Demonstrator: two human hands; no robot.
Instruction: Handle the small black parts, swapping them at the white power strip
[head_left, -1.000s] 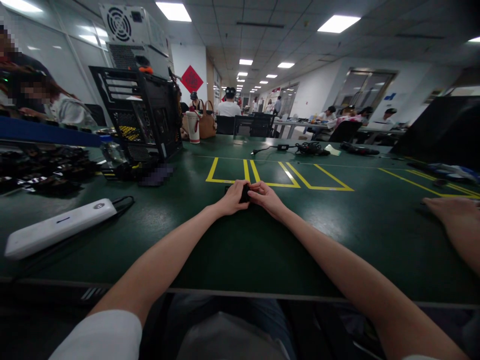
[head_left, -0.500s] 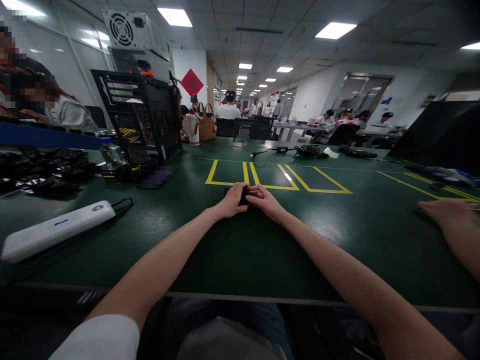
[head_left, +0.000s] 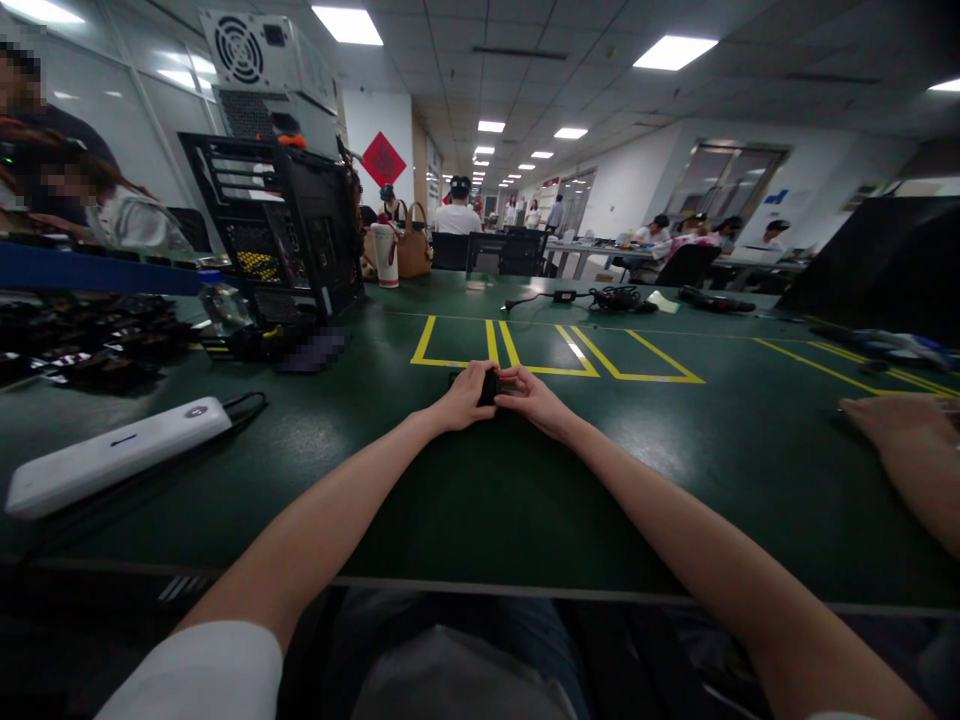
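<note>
Both hands meet over the table just below the yellow tape outlines. My left hand [head_left: 465, 398] is closed around a small black object [head_left: 490, 388], whose kind I cannot make out. Part of it sticks out beyond the fingers on the left, and the rest is mostly covered. On the object's right side, my right hand [head_left: 531, 402] pinches its edge between thumb and fingertips.
A white power bank-like device [head_left: 120, 455] with a black cord lies left on the green table [head_left: 480, 520]. Behind it stand a black computer case [head_left: 300, 225] and a paper cup [head_left: 386, 255]. Cables [head_left: 619, 298] lie farther back. Another person's hand [head_left: 900, 425] rests at right.
Slightly more of the black object shows between my hands, as the right fingers have shifted a little. The view has tilted slightly. My left hand keeps its hold.
</note>
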